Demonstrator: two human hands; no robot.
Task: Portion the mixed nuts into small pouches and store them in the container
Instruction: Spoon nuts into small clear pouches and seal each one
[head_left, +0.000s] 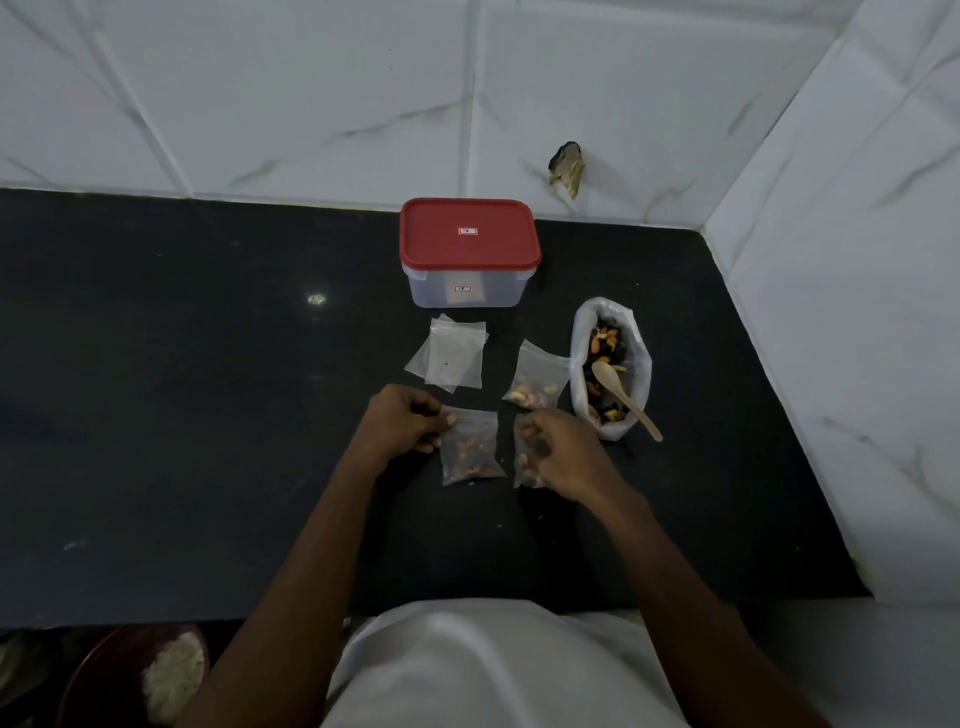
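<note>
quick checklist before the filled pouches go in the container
1. Container open: not ok. The red lid sits closed on the container.
2. Left hand has a pouch: ok. It pinches the left pouch at its top corner.
3. Right hand has a pouch: ok. Its fingers curl on the right pouch.
4. Both held pouches sealed: cannot tell.
5. Third pouch ready: ok. It is filled and lies free beside the nut bag.
6. Spoon out of the way: ok. It rests in the nut bag.
</note>
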